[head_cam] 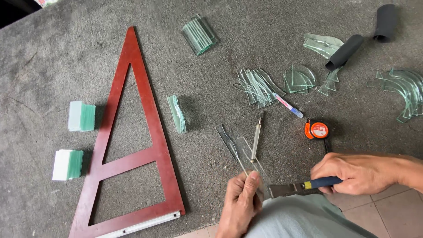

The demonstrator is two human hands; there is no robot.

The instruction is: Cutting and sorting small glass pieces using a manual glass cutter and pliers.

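- Between left hand (240, 198) fingertips: a clear glass piece (251, 161), pinched shut.
- Right hand (359, 172) clenches pliers (299, 188), biting the glass edge.
- Judged: snapping step; needs a steady, firm bend.

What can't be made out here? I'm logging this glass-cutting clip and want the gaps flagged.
Head view only:
- Plier jaws: whether they bite the glass piece is hidden by the left hand.
- Right hand: palm side hidden, wrapped round the blue handle.
- Curved glass stack: cut off by the right edge.
- Wooden triangle: lower corner cut off by the bottom edge.
- Clear glass edges: too faint to count.
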